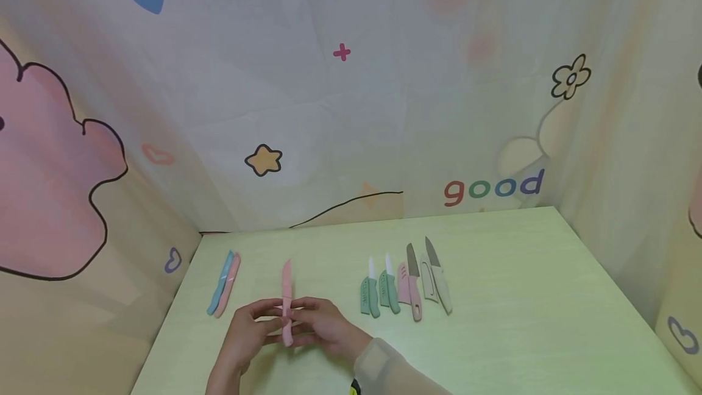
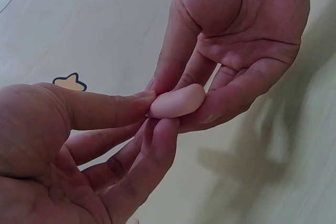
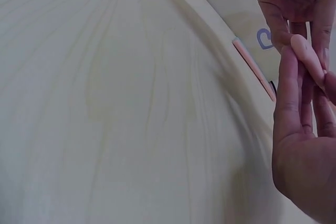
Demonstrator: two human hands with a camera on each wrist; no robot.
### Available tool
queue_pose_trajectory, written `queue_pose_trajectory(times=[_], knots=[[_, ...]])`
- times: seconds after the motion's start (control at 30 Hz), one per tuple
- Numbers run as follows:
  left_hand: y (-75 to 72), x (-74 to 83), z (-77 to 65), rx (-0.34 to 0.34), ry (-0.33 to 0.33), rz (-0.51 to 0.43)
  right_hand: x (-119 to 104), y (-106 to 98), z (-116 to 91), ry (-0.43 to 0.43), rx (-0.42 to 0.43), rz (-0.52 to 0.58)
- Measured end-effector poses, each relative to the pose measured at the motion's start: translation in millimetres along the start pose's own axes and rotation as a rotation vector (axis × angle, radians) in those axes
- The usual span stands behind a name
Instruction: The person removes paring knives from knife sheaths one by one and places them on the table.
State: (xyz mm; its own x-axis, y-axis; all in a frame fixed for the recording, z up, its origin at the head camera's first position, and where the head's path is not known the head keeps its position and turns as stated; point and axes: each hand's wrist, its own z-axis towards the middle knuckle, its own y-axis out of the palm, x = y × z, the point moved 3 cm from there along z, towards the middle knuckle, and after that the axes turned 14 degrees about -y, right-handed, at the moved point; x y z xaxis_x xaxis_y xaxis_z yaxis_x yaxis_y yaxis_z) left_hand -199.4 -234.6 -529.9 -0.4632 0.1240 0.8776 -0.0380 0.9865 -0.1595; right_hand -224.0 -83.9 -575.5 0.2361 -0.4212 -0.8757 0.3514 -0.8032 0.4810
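Observation:
A pink knife (image 1: 287, 285) is held off the table between both hands, its pink blade end pointing away from me; whether a cover is on the blade I cannot tell. From the left, my left hand (image 1: 248, 333) pinches the handle with thumb and fingers. My right hand (image 1: 328, 325) grips the same handle from the other side. The left wrist view shows the rounded handle end (image 2: 177, 102) between the fingertips of both hands. In the right wrist view the pink handle (image 3: 308, 60) also sits between the two hands, with its far part hidden.
To the left lie a blue knife (image 1: 221, 283) and another pink knife (image 1: 228, 285), side by side. Right of my hands are two green-handled knives (image 1: 374, 298) (image 1: 393, 294), a pink-handled knife (image 1: 414, 297) and a pale-handled knife (image 1: 441, 288), each beside a matching sheath. Curtains surround the table (image 1: 521, 309).

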Motion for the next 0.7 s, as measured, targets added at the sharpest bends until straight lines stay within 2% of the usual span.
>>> queue_pose_trajectory(times=[0.17,0.7], knots=[[4.7,-0.5,-1.2,-0.033,-0.014,-0.010,-3,-4,-5,-0.009,-0.012,0.005],[24.4,-1.6,-3.1,-0.236,-0.012,-0.035,-20,-21,-25,-0.047,-0.036,-0.020]])
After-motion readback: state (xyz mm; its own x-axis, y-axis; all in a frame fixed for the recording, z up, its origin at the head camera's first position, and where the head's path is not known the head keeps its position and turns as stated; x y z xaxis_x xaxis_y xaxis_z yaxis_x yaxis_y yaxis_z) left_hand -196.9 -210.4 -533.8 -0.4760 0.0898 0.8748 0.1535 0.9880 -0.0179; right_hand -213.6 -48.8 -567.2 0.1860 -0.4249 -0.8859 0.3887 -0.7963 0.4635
